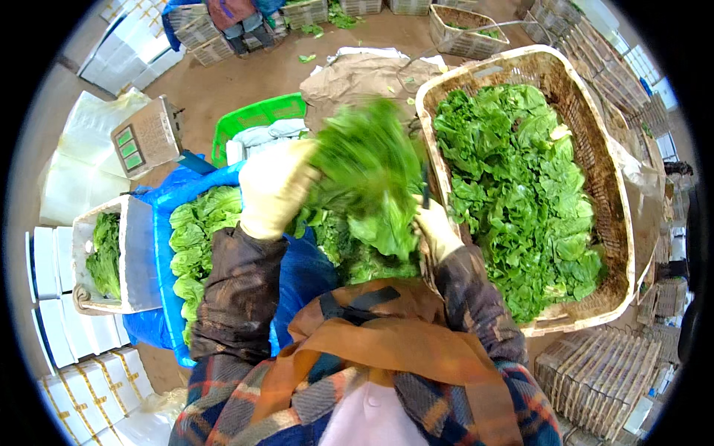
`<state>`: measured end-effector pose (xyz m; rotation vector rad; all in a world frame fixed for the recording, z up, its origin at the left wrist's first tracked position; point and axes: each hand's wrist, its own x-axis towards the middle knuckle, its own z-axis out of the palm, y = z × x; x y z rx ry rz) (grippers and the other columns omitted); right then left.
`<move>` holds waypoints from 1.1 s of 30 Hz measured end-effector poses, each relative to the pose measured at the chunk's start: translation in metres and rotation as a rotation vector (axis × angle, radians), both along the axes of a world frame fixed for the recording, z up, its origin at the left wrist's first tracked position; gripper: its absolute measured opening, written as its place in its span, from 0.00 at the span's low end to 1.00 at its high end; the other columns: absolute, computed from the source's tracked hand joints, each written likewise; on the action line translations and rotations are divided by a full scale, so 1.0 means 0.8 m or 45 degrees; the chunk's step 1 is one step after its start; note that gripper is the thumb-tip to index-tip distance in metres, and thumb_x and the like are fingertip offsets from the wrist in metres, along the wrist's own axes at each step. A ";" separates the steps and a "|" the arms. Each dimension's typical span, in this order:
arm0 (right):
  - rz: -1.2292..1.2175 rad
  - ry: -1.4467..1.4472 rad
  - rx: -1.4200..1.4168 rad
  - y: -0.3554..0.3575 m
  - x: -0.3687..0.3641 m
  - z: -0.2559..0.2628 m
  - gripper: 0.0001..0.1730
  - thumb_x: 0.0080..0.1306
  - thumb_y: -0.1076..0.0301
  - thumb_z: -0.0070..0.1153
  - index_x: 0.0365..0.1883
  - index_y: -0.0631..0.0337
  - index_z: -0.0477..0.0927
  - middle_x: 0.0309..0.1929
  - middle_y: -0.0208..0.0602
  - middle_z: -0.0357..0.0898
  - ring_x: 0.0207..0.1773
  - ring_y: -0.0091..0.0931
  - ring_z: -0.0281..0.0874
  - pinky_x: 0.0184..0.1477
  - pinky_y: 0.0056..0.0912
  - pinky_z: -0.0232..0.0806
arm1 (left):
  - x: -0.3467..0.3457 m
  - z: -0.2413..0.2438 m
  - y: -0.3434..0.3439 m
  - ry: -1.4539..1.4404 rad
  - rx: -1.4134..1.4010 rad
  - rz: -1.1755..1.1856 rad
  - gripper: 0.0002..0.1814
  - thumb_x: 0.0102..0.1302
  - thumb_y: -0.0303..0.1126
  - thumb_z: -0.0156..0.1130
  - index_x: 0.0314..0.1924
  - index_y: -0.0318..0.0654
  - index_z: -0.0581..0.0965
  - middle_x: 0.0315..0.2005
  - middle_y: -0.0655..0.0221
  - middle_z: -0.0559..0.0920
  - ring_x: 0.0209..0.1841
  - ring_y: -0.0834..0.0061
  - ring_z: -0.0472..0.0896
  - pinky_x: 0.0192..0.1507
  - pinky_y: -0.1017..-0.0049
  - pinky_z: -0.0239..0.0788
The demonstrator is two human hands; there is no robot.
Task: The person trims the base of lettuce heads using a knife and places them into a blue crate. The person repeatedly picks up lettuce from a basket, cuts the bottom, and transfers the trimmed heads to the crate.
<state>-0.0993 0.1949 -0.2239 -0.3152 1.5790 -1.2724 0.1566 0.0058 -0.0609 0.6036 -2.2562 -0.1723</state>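
Note:
A leafy green lettuce head, blurred by motion, is in front of me between my two gloved hands. My left hand, in a pale yellow glove, is at the lettuce's left edge; its fingers are blurred, so its hold is unclear. My right hand, gloved alike, is closed around a dark-bladed knife pointing up, beside the lettuce's lower right. Loose trimmed leaves lie below, near my apron. To the right, a large dirty plastic crate holds many lettuces. On the left, lettuces fill a blue-lined container.
A green basket with pale folded material stands ahead, beside a scale-like box with three green panels. A white foam box with greens is at far left. Stacked crates stand right; another person is at the top.

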 end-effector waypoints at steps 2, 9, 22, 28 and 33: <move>-0.079 0.133 0.027 -0.004 0.014 0.037 0.27 0.68 0.69 0.64 0.66 0.63 0.76 0.41 0.30 0.83 0.26 0.17 0.70 0.26 0.21 0.64 | 0.045 -0.049 -0.032 0.570 0.933 0.097 0.14 0.71 0.39 0.69 0.47 0.38 0.81 0.32 0.71 0.84 0.34 0.76 0.83 0.35 0.72 0.74; 0.045 0.547 -0.564 -0.032 0.024 0.148 0.39 0.66 0.63 0.72 0.74 0.60 0.72 0.60 0.32 0.82 0.40 0.15 0.69 0.48 0.21 0.68 | 0.037 -0.160 0.011 1.577 2.172 -0.521 0.20 0.78 0.34 0.53 0.64 0.31 0.77 0.58 0.55 0.84 0.57 0.61 0.85 0.60 0.59 0.81; 0.245 0.563 -0.319 -0.044 0.006 0.140 0.29 0.65 0.72 0.68 0.65 0.59 0.81 0.56 0.31 0.85 0.55 0.21 0.80 0.59 0.24 0.72 | 0.064 -0.166 -0.002 1.326 2.110 -0.689 0.22 0.79 0.38 0.59 0.63 0.30 0.76 0.55 0.54 0.85 0.54 0.61 0.86 0.57 0.59 0.83; 0.377 0.282 -0.091 -0.061 0.035 0.175 0.28 0.72 0.44 0.63 0.56 0.61 0.82 0.41 0.34 0.85 0.37 0.18 0.81 0.35 0.20 0.71 | 0.054 -0.204 0.023 0.906 1.755 -0.705 0.35 0.68 0.36 0.71 0.72 0.38 0.69 0.66 0.57 0.76 0.65 0.64 0.78 0.66 0.66 0.74; 0.594 0.219 -0.194 -0.058 0.033 0.154 0.14 0.70 0.56 0.66 0.39 0.59 0.86 0.24 0.24 0.78 0.18 0.15 0.69 0.13 0.22 0.54 | 0.064 -0.171 0.005 1.049 2.016 -0.491 0.24 0.70 0.44 0.72 0.55 0.31 0.81 0.46 0.63 0.89 0.47 0.70 0.88 0.49 0.68 0.83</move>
